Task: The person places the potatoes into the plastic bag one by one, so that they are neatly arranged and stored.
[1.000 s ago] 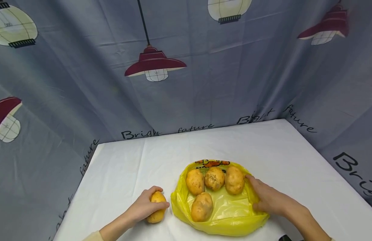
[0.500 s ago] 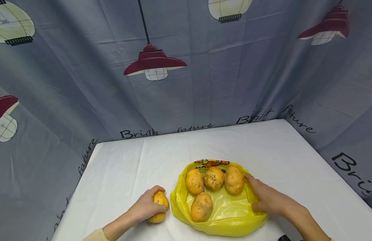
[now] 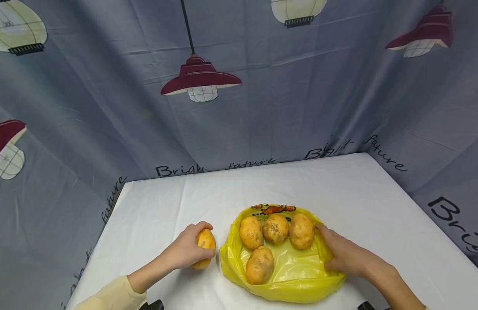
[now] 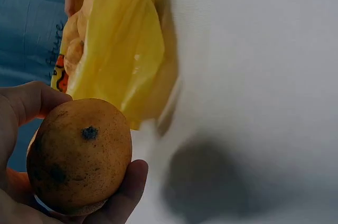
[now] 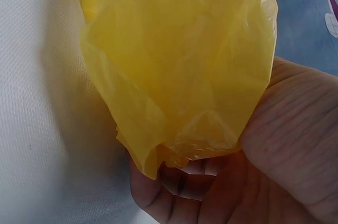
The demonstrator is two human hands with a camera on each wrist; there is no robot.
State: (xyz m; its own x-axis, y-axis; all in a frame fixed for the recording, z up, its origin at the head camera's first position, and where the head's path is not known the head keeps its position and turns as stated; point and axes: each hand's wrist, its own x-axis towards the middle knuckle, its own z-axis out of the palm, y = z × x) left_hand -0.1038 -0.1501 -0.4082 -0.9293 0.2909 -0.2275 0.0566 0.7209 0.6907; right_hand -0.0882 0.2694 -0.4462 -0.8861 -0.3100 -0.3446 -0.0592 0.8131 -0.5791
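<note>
My left hand (image 3: 184, 249) grips a potato (image 3: 206, 242) left of the yellow plastic bag (image 3: 297, 292). In the left wrist view this potato (image 4: 79, 155) shows dark spots; its shadow lies apart from it on the white cloth, so it is off the table. The bag lies with its mouth spread wide. Three potatoes sit in a row at its far side, and another potato (image 3: 259, 265) sits nearer, at the left. At the right rim my right hand (image 3: 345, 255) holds the bag; in the right wrist view its fingers (image 5: 185, 203) curl round the plastic.
A white cloth covers the table (image 3: 223, 189). Grey curtains (image 3: 301, 107) printed with lamps and lettering hang along the back and sides. Small black objects (image 3: 365, 306) show at the bottom edge, one near each forearm.
My left hand has raised the potato off the table and moved slightly away from me. The right hand and the bag have stayed in place.
</note>
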